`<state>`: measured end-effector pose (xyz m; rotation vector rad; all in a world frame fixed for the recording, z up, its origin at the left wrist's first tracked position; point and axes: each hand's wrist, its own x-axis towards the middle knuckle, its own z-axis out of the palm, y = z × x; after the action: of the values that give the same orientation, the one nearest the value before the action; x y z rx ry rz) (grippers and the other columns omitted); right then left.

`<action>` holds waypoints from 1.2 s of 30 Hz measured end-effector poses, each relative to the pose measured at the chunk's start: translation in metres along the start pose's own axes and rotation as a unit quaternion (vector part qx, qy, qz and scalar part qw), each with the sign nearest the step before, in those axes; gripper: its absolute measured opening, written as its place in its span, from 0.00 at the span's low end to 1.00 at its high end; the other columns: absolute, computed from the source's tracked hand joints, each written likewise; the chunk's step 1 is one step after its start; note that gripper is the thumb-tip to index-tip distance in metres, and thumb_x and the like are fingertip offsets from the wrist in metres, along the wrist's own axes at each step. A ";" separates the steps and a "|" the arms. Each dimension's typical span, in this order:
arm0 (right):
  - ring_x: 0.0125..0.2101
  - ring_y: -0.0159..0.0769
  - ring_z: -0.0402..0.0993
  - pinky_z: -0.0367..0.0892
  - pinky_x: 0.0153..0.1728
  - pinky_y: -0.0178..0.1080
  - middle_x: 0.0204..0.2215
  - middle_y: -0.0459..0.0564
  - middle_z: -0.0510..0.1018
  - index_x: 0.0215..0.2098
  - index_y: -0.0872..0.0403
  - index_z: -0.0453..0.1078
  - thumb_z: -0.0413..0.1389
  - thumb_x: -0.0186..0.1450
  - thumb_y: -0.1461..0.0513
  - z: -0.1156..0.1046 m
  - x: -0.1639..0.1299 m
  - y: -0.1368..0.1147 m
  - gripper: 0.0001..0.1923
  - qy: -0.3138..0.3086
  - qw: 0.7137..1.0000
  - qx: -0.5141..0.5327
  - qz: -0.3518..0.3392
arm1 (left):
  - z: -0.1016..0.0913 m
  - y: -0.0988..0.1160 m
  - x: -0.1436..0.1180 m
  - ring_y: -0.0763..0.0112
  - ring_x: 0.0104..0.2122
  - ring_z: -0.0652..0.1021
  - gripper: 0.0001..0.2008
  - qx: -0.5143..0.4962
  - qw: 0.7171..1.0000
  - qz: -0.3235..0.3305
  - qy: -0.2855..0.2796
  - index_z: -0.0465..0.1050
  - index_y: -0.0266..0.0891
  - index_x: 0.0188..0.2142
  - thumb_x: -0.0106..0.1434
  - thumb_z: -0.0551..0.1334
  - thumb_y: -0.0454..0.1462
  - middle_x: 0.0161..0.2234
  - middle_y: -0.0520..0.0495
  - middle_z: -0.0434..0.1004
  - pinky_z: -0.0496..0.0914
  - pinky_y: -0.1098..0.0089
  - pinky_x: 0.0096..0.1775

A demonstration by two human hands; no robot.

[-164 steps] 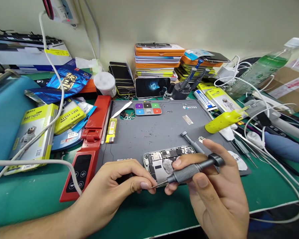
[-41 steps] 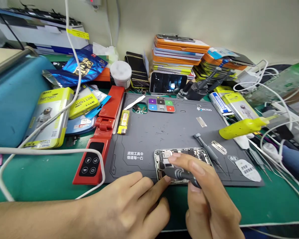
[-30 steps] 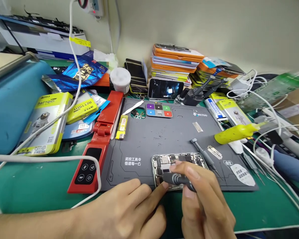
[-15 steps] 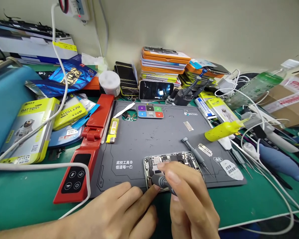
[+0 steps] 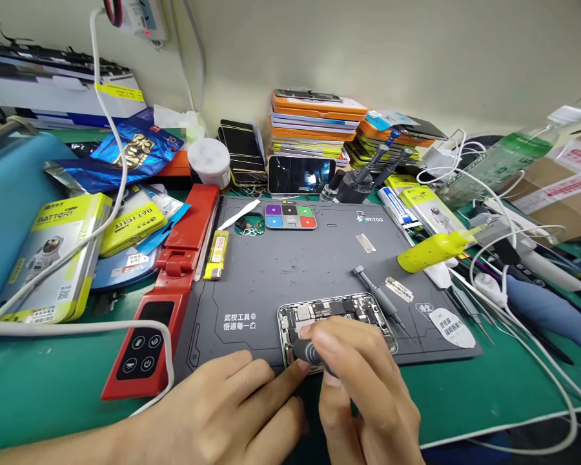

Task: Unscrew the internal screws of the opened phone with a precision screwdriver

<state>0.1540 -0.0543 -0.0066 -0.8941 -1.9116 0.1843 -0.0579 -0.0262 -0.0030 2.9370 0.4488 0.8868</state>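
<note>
Screwdriver (image 5: 310,353) now steeper over open phone (image 5: 336,311); spare driver (image 5: 378,298) alongside.

The phone's (image 5: 336,310) near half and the screwdriver's (image 5: 310,353) tip are being hidden by the right hand (image 5: 363,387).

A green-topped bench (image 5: 53,381) carries a grey work mat (image 5: 290,271), a red folding device (image 5: 169,284) just left of it, yellow battery packs (image 5: 53,258), a white cable (image 5: 77,328) and stacked orange cases (image 5: 314,123) at the wall
</note>
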 end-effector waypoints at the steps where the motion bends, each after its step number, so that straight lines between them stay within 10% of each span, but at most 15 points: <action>1: 0.56 0.38 0.75 0.77 0.54 0.46 0.56 0.55 0.75 0.76 0.58 0.59 0.49 0.64 0.82 0.000 0.000 0.000 0.43 -0.001 1.000 -0.003 0.001 | -0.001 0.000 0.000 0.64 0.37 0.84 0.14 -0.007 1.000 -0.003 0.002 0.83 0.33 0.44 0.78 0.57 0.27 0.46 0.39 0.89 0.80 0.68 0.43; 11: 0.54 0.37 0.76 0.77 0.55 0.45 0.54 0.54 0.76 0.77 0.57 0.56 0.56 0.64 0.80 0.004 0.000 0.003 0.46 0.011 1.000 -0.019 -0.017 | 0.005 -0.007 0.002 0.67 0.34 0.84 0.12 -0.236 0.966 -0.107 0.020 0.76 0.38 0.44 0.83 0.55 0.35 0.40 0.48 0.88 0.77 0.67 0.37; 19: 0.46 0.36 0.82 0.82 0.47 0.42 0.48 0.51 0.83 0.72 0.53 0.63 0.59 0.66 0.79 0.003 -0.008 -0.001 0.39 0.033 0.998 -0.036 0.049 | 0.007 -0.005 0.002 0.76 0.30 0.80 0.12 -0.386 0.888 -0.249 0.014 0.74 0.43 0.39 0.81 0.61 0.42 0.31 0.57 0.82 0.70 0.79 0.35; 26: 0.36 0.35 0.84 0.87 0.37 0.38 0.43 0.48 0.86 0.74 0.53 0.59 0.56 0.69 0.76 -0.003 -0.002 -0.011 0.38 0.195 0.969 0.052 0.142 | 0.005 -0.007 0.007 0.79 0.32 0.81 0.09 -0.471 0.780 -0.411 -0.011 0.81 0.46 0.35 0.74 0.71 0.41 0.32 0.61 0.85 0.70 0.83 0.36; 36: 0.37 0.39 0.84 0.83 0.32 0.38 0.38 0.49 0.85 0.75 0.52 0.54 0.59 0.71 0.71 -0.013 -0.016 -0.015 0.38 0.114 0.977 0.023 0.176 | 0.005 -0.007 0.008 0.76 0.31 0.82 0.06 -0.472 0.789 -0.393 -0.001 0.84 0.45 0.36 0.72 0.72 0.39 0.33 0.58 0.87 0.73 0.81 0.36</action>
<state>0.1616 -0.0787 -0.0040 -1.1663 -1.5217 0.3207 -0.0506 -0.0165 -0.0037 1.5956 0.8237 0.6674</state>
